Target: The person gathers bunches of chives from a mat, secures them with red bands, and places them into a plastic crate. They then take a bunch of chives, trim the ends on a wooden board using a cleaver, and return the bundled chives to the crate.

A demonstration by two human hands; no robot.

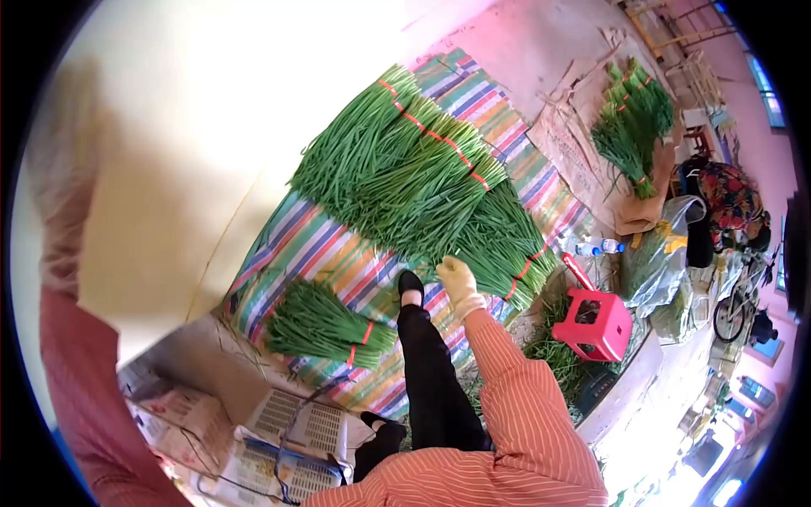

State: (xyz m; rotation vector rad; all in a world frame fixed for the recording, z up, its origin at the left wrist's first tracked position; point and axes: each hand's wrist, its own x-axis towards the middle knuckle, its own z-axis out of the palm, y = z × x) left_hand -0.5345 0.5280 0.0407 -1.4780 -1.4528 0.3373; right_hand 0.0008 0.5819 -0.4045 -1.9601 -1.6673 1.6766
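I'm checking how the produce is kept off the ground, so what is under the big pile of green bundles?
The green bundles lie on a striped tarp, near the gloved right hand. Its stripes show around the pile. Whatever is beneath the tarp is covered.

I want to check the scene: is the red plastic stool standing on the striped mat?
No, the red stool stands on the bare ground beside the striped mat, past the bundles of green stalks near the gloved right hand.

Place: an informal vegetable-sorting yard or market pitch, worked at floor level. Evidence: tied bundles of green chives [405,169] lay in rows on a striped tarp [304,245] over concrete; more bundles [634,127] sat on flattened cardboard [574,144]; a low red plastic stool [596,325], water bottles [598,248] and a parked bicycle [739,300] stood alongside.
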